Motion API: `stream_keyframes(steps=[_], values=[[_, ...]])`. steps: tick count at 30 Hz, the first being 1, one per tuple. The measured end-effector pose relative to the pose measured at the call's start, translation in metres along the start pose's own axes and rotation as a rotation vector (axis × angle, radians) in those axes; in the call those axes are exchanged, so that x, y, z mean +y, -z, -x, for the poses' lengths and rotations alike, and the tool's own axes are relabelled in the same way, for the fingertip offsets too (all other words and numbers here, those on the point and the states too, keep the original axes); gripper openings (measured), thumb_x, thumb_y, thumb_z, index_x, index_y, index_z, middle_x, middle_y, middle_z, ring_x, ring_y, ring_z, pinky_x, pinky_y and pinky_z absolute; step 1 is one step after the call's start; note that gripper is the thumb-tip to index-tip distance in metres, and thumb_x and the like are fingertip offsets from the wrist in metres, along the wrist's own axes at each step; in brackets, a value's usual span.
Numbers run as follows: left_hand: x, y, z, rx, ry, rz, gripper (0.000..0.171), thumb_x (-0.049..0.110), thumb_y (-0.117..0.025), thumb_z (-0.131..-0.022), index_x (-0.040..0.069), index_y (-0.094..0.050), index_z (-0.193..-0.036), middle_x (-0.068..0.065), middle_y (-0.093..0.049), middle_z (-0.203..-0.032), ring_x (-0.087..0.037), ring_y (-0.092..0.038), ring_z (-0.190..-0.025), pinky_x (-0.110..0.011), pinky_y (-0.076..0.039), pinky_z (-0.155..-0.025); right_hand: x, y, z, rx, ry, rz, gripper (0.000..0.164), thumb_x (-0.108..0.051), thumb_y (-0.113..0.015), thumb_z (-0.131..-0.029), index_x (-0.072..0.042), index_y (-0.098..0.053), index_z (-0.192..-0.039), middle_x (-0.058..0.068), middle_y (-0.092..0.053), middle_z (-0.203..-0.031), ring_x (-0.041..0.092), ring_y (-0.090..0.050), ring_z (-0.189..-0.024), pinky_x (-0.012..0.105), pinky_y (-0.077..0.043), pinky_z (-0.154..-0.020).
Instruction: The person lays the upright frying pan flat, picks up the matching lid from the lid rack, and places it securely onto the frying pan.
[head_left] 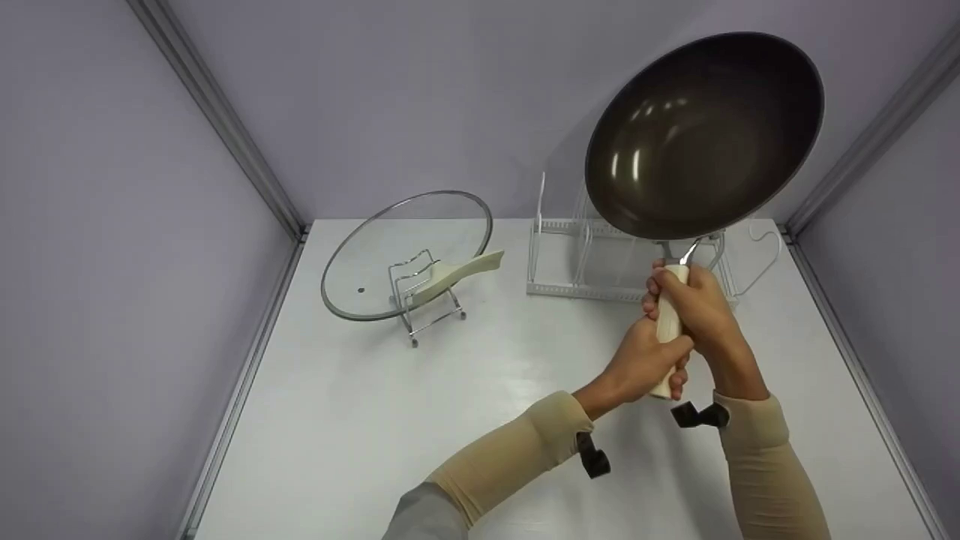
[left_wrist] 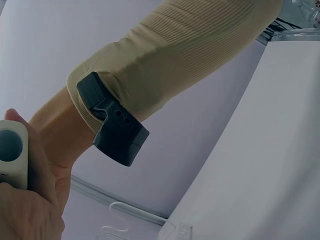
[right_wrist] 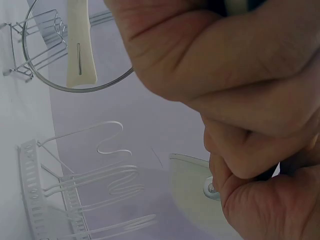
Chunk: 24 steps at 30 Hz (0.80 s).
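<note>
A frying pan with a dark inside is held up by its cream handle, tilted so that its inside shows in the head view. My right hand grips the handle near the pan, thumb along its top. Lower down, my left hand wraps round the handle's end. The pale outside of the pan shows in the right wrist view. Behind and below the pan is a white wire rack, partly hidden by the pan and hands.
On the left a glass lid with a cream handle leans in a chrome wire stand. Both stand and rack are on the white table. Grey-purple walls with metal edge rails surround it.
</note>
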<state>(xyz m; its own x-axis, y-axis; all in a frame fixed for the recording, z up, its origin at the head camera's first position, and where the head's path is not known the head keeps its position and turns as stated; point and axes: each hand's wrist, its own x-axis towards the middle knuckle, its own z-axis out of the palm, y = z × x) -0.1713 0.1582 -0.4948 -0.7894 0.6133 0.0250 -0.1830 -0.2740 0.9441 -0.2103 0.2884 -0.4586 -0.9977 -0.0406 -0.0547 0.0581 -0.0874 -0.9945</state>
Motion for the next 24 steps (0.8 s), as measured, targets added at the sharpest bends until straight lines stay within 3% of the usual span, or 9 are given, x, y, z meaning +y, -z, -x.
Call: stream_keyframes(steps=[9, 17, 24], values=[[-0.001, 0.005, 0.000, 0.052, -0.004, -0.043, 0.005, 0.006, -0.056, -0.097, 0.011, -0.054, -0.096, 0.002, -0.056, -0.060, -0.010, -0.052, -0.041, -0.028, -0.051, -0.042, 0.004, -0.007, -0.009, 0.020, -0.019, 0.015, 0.014, -0.009, -0.052, -0.109, 0.004, -0.052, -0.114, -0.001, -0.064, -0.075, 0.009, -0.066, -0.060, 0.023, -0.059, -0.059], [0.000, 0.010, 0.003, 0.111, 0.006, -0.132, 0.006, 0.007, -0.057, -0.097, 0.012, -0.056, -0.093, 0.001, -0.057, -0.059, -0.011, -0.055, -0.040, -0.031, -0.053, -0.041, 0.007, -0.011, -0.013, 0.016, -0.050, 0.052, 0.019, -0.014, -0.054, -0.110, 0.002, -0.052, -0.119, -0.001, -0.064, -0.079, 0.009, -0.067, -0.063, 0.023, -0.059, -0.061], [0.006, 0.016, 0.007, 0.116, 0.007, -0.191, 0.010, 0.008, -0.058, -0.100, 0.012, -0.057, -0.091, 0.001, -0.058, -0.057, -0.011, -0.056, -0.040, -0.031, -0.054, -0.042, 0.008, -0.016, -0.017, -0.027, -0.043, -0.007, 0.022, -0.013, -0.053, -0.110, 0.004, -0.049, -0.124, 0.001, -0.063, -0.083, 0.009, -0.067, -0.065, 0.023, -0.061, -0.064]])
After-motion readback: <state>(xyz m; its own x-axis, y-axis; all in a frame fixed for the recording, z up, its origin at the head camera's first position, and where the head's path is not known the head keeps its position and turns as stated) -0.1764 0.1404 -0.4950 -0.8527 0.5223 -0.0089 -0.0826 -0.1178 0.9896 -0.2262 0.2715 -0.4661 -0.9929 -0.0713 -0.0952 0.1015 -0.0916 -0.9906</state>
